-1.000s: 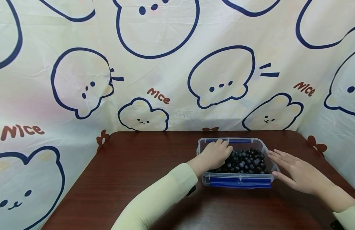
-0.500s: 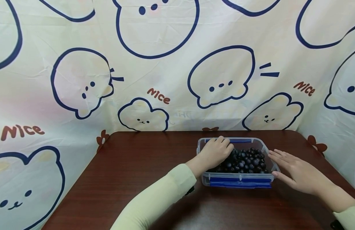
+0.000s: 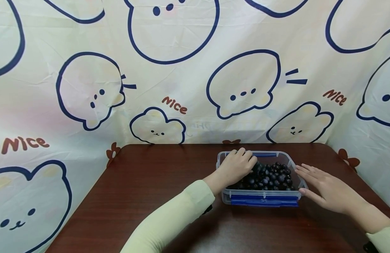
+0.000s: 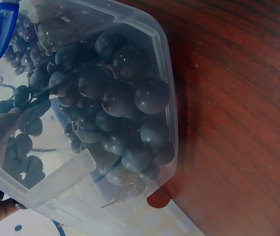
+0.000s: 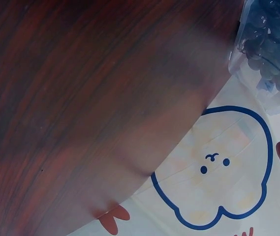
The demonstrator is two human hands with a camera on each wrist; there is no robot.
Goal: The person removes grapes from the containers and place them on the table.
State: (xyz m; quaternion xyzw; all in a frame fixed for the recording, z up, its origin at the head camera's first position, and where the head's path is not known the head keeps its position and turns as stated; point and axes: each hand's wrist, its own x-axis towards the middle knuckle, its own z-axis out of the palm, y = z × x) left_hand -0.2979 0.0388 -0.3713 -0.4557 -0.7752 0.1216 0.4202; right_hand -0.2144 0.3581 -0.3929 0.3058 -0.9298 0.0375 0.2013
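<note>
A clear plastic container [image 3: 261, 193] with blue latches holds a heap of dark grapes [image 3: 275, 177]. My left hand [image 3: 236, 167] reaches over its left side, fingers curled down into the fruit and gripping grapes; the back of the hand hides most of that grip in the head view. Through the container wall [image 4: 171, 128], the left wrist view shows round grapes [image 4: 120, 98] on stems, and dark fruit beside the fingers at the left edge. My right hand [image 3: 327, 191] lies with straight, spread fingers against the container's right side.
The container stands on a dark brown wooden table [image 3: 157, 175], near its back edge. Behind and beside the table hangs a pale cloth [image 3: 195, 84] printed with blue cartoon outlines.
My left hand has risen slightly and shifted a little toward the back of the container. The right hand and the container stay where they were.
</note>
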